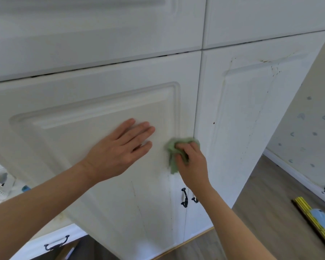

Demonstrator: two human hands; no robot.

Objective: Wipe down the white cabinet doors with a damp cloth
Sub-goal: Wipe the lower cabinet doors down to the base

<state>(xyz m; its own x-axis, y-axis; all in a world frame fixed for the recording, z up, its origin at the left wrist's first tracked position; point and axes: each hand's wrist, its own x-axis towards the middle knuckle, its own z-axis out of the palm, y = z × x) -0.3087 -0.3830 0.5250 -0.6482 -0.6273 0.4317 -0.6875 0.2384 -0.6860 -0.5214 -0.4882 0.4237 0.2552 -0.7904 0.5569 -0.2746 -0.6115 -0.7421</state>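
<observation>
A tall white cabinet door (94, 117) with a raised panel fills the middle of the head view. My left hand (118, 147) lies flat on that panel, fingers straight. My right hand (190, 162) grips a bunched green cloth (174, 148) and presses it against the door's right edge, close to the seam with the neighbouring white door (242, 113). That right door shows brownish streaks and specks along its moulding. Part of the cloth hangs below my fingers.
Two black handles (184, 197) sit below my right wrist, another black handle (56, 243) on a low drawer at bottom left. More white doors run above. A patterned wall (308, 128) stands at the right, and a yellow mop head (315, 222) lies on the wood floor.
</observation>
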